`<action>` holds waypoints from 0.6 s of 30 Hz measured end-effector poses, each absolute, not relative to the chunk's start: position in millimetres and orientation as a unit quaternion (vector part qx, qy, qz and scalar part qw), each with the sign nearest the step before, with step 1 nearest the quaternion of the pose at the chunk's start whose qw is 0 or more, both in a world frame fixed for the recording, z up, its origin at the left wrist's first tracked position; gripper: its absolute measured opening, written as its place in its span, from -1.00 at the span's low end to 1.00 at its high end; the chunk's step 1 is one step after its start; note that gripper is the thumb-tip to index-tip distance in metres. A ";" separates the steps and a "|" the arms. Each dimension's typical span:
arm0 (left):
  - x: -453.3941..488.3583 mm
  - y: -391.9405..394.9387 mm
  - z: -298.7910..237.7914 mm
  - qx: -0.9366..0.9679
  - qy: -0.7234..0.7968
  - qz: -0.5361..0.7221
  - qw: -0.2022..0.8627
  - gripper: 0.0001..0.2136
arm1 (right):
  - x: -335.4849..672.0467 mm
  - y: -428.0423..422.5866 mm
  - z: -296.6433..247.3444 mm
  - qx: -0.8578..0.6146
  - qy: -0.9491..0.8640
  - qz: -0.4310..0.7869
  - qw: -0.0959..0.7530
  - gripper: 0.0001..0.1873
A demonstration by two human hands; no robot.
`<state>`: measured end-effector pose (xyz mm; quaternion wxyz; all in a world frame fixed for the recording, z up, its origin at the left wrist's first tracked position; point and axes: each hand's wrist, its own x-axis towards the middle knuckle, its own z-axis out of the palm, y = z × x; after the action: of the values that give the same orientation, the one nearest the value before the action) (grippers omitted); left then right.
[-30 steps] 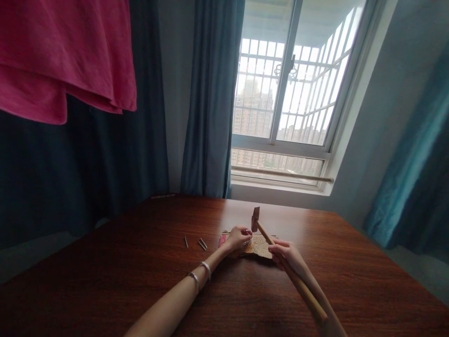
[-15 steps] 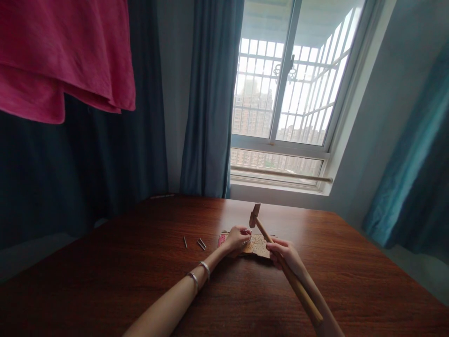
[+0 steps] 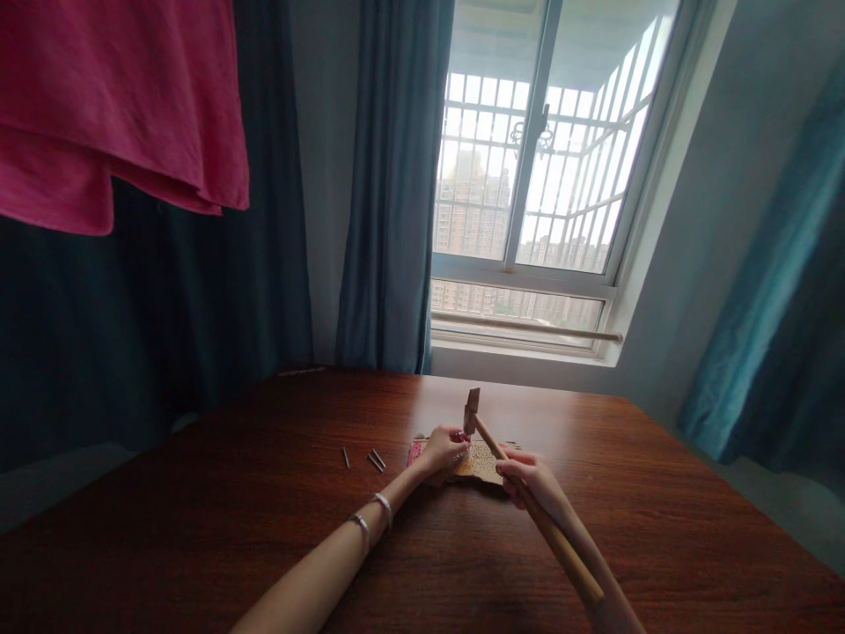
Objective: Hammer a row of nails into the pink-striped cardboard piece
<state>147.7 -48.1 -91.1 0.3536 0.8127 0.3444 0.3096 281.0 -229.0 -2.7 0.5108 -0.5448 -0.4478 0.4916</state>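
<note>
My right hand (image 3: pixel 532 482) is wrapped round the wooden handle of a hammer (image 3: pixel 487 436), whose long end reaches back along my forearm. The hammer head is tilted just above the fingertips of my left hand (image 3: pixel 442 449); whether it touches anything there I cannot tell. Those fingers are pinched together, and what they hold is too small and hidden to name. Under both hands lies a flat tan piece dotted with many small holes or spots (image 3: pixel 485 461). A pink dotted patch (image 3: pixel 415 451) shows at its left end.
Left of my left hand, two thin metal rods (image 3: pixel 376 460) lie close together, with another rod (image 3: pixel 345 457) farther left. They rest on a dark brown wooden table (image 3: pixel 264 502). Behind it are a blue curtain (image 3: pixel 389 194) and a barred window. Pink cloth (image 3: pixel 172 106) hangs upper left.
The hammer head has come down and slightly left, closer to my left fingertips. My left hand keeps its pinch over the tan piece. The whole view has shifted slightly.
</note>
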 end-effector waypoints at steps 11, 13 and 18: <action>145.7 -54.0 -83.5 0.815 0.344 0.317 0.342 -0.79 | 283.7 -227.7 -5.6 -0.539 -0.453 0.489 0.514 -0.64; 145.4 -54.6 -82.9 0.815 0.341 0.317 0.345 -0.79 | 286.5 -228.8 -3.6 -0.537 -0.451 0.487 0.520 -0.68; 145.1 -55.5 -82.0 0.813 0.345 0.315 0.348 -0.79 | 301.8 -226.4 -6.4 -0.558 -0.428 0.456 0.546 -0.70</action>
<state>145.1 -55.5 -82.0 0.3481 0.8129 0.3446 0.3151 301.8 -226.4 -6.4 0.5456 -0.5577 -0.4284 0.4558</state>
